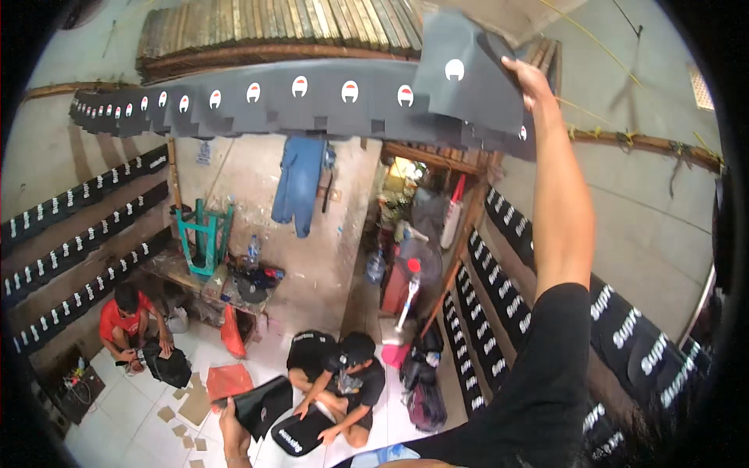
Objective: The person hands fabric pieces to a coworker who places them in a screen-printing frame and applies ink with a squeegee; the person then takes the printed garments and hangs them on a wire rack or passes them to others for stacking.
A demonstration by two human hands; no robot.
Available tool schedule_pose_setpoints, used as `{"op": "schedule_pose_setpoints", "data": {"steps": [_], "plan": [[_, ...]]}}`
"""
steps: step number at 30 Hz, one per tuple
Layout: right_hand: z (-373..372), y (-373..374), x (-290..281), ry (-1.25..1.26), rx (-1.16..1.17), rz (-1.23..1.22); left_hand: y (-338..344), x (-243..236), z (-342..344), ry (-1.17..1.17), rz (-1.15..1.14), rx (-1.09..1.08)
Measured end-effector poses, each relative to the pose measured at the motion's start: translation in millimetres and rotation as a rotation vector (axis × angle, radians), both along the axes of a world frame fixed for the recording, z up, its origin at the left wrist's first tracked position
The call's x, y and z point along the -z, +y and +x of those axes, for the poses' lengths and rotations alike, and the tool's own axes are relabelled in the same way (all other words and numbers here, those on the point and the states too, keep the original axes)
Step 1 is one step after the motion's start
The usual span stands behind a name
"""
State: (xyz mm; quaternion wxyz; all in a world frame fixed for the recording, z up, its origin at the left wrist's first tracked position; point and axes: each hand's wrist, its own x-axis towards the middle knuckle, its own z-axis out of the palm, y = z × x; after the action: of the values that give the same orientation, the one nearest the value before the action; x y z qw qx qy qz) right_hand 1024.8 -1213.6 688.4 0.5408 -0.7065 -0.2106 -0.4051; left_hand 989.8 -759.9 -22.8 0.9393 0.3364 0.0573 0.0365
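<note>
My right arm is raised high, and my right hand (532, 84) grips the edge of a black fabric panel (452, 97) with a small white-and-red emblem. That panel hangs at the right end of a long overhead row of similar black panels (273, 117), overlapping the last ones. Low in the view, my left hand (232, 433) is closed around the edge of several dark fabric panels (268, 402), which fold and droop to the right. Part of an emblem shows on them. The fingers underneath are hidden.
A person in black (360, 378) sits below, handling a black printed piece (303, 434). Another person in red (129, 320) crouches at left. More printed black strips line both walls. A green stool (204, 238) stands upside down on a cluttered table; wooden frames (273, 31) are stacked overhead.
</note>
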Motion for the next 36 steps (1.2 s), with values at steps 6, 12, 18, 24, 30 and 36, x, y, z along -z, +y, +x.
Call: {"op": "schedule_pose_setpoints", "data": {"steps": [6,12,18,24,30,36], "plan": [[62.0,-48.1,8.2,-0.019,-0.045,0.084,-53.6,9.3,-18.4,0.001,-0.028,-0.053],[94.6,-74.6,3.1,-0.110,0.142,-0.027,-87.5,8.6,-30.8,0.062,0.029,-0.033],[113.9,-77.7,-4.2,-0.181,0.143,0.082,-94.7,14.3,-30.4,0.161,-0.044,0.002],[77.0,-64.6,8.8,-0.327,0.815,-0.147,-81.0,15.3,-26.4,0.104,-0.068,-0.112],[33.4,1.4,299.9,-0.451,0.575,0.123,-60.7,4.1,-21.1,0.242,0.050,-0.005],[-12.1,123.1,740.4,1.131,-0.430,-0.186,-37.4,-22.0,-33.1,0.224,0.058,0.258]]}}
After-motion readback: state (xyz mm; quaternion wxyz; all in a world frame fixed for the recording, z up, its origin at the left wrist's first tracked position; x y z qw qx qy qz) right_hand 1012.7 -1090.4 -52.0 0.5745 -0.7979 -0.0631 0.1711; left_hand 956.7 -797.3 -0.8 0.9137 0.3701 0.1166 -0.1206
